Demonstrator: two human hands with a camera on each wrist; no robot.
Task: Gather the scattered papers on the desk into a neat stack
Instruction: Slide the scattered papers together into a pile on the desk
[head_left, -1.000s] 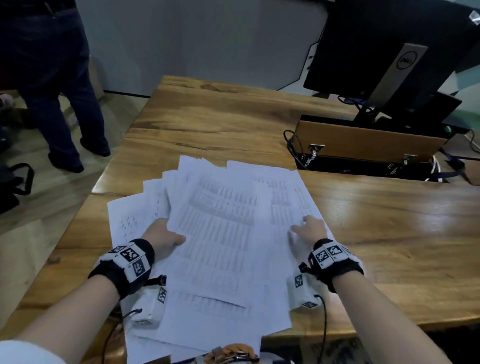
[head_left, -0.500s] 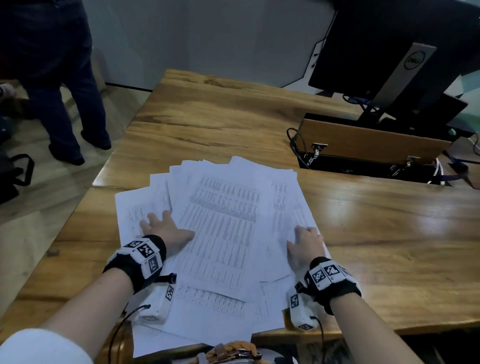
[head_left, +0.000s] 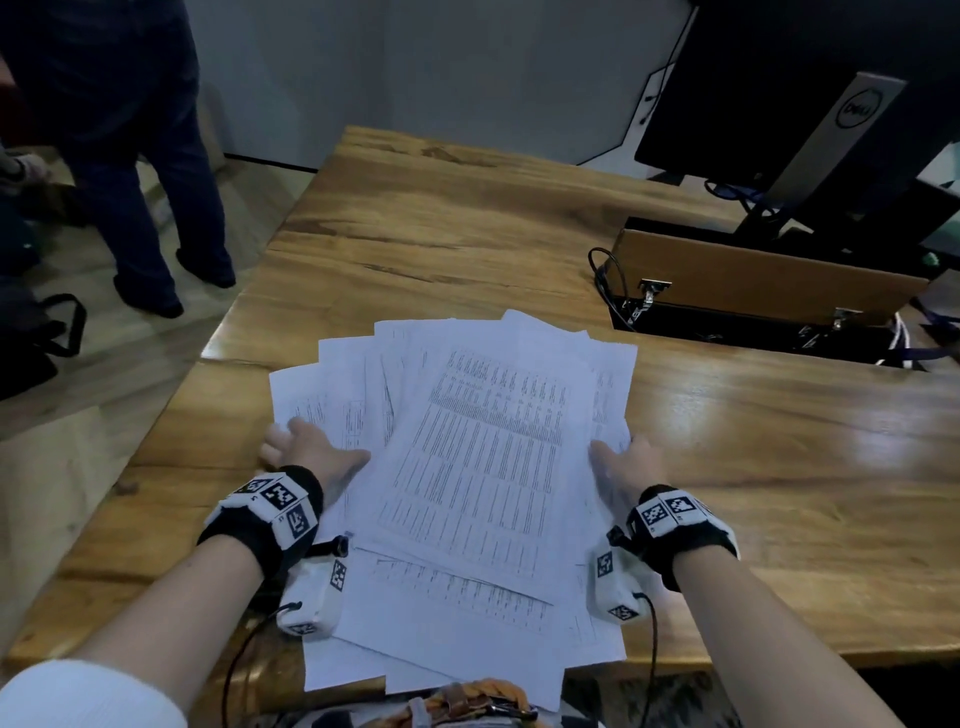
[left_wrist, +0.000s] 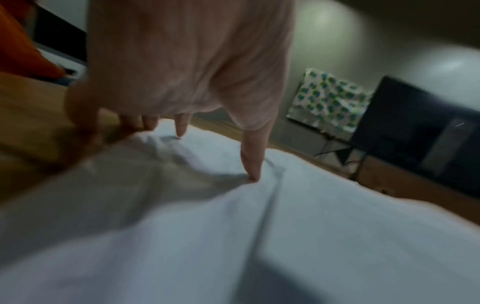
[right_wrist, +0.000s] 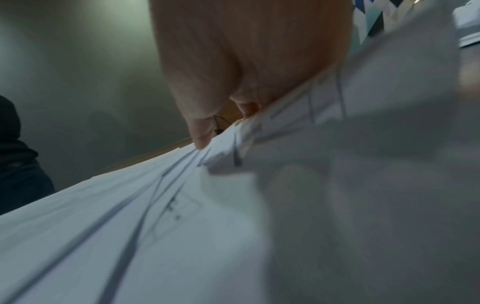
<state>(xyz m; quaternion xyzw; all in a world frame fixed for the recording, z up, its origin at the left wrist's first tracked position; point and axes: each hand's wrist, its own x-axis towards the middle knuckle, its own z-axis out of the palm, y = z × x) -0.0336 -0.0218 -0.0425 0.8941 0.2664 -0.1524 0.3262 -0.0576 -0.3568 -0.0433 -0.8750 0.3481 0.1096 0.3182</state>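
Observation:
A fanned pile of white printed papers (head_left: 483, 467) lies on the wooden desk (head_left: 779, 493), with its near ends hanging over the front edge. My left hand (head_left: 306, 441) lies spread on the left sheets. The left wrist view shows this hand (left_wrist: 207, 152) with straight fingertips (left_wrist: 250, 174) pressing down on the papers (left_wrist: 285, 236). My right hand (head_left: 626, 457) rests flat against the pile's right edge, thumb on top. In the right wrist view the right hand (right_wrist: 223, 125) has bunched sheet edges (right_wrist: 182, 185) pushed up against it. Its other fingers are hidden.
A black monitor (head_left: 779, 93) on a silver stand is at the back right. In front of it a cable box (head_left: 769, 280) stands open in the desk. A person in dark trousers (head_left: 130, 156) stands on the floor to the left, near a black bag (head_left: 31, 332).
Both hands have slid inward and the fan of sheets has narrowed. The left hand came out from under the top sheet and now lies on the left sheets.

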